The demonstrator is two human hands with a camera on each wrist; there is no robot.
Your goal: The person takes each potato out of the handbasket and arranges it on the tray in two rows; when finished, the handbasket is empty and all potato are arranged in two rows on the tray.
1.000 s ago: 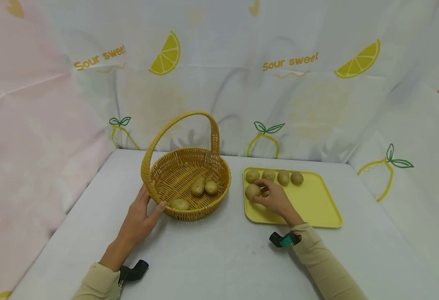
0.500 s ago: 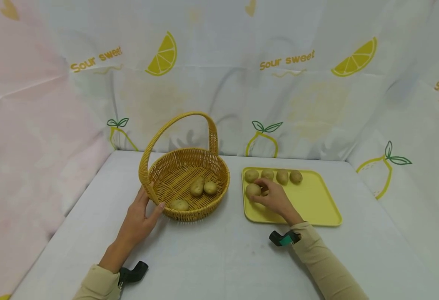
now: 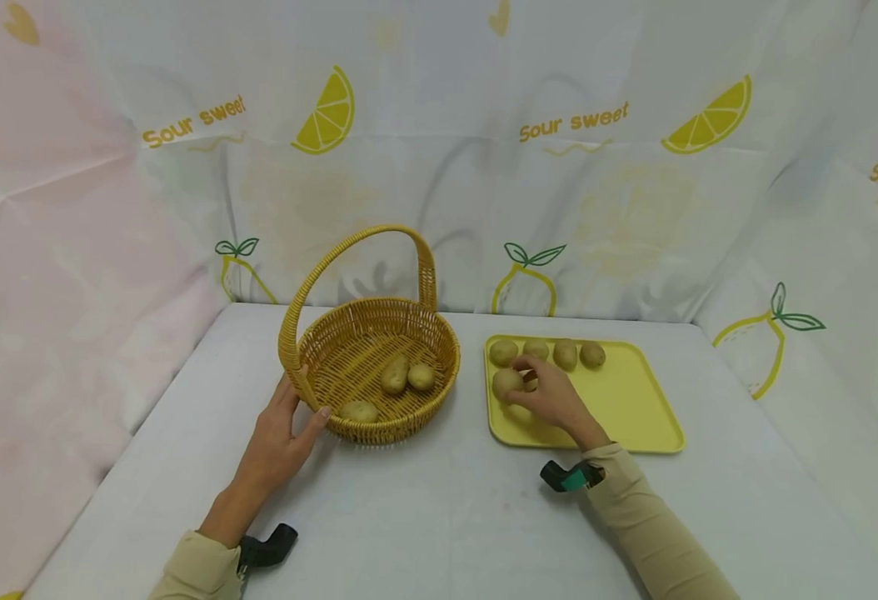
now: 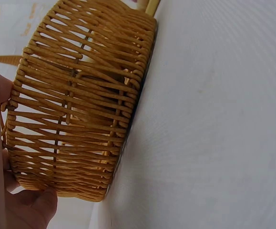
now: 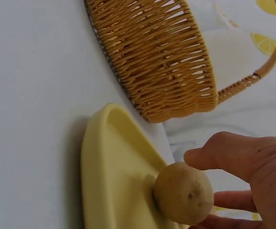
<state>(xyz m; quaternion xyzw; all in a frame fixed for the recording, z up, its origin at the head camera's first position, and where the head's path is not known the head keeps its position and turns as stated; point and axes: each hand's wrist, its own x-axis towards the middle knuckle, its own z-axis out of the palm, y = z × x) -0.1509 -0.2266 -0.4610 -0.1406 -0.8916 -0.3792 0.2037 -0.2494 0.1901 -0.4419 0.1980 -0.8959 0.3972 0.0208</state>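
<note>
At the left side of the wicker basket (image 3: 401, 427), my left hand (image 3: 277, 442) grips the wall at the foot of the handle, thumb on the rim and fingers outside. The left wrist view shows fingers (image 4: 42, 202) under the woven side. Three potatoes lie in the basket, one a long potato (image 3: 395, 374). On the yellow tray (image 3: 634, 408), my right hand (image 3: 555, 396) pinches a round potato (image 5: 183, 193) between thumb and fingers near the left edge. Behind it stands a row of several potatoes, among them an end potato (image 3: 592, 355). Another potato is partly hidden under the right hand.
A white cloth (image 3: 439, 517) covers the table. Behind it hangs a printed curtain (image 3: 439, 167) with lemon drawings. The basket's tall arched handle (image 3: 356, 242) rises above its rim. A narrow gap of tabletop separates the basket from the tray.
The view shifts slightly. Both hands stay almost where they were, the left on the basket and the right at the same potato on the tray.
</note>
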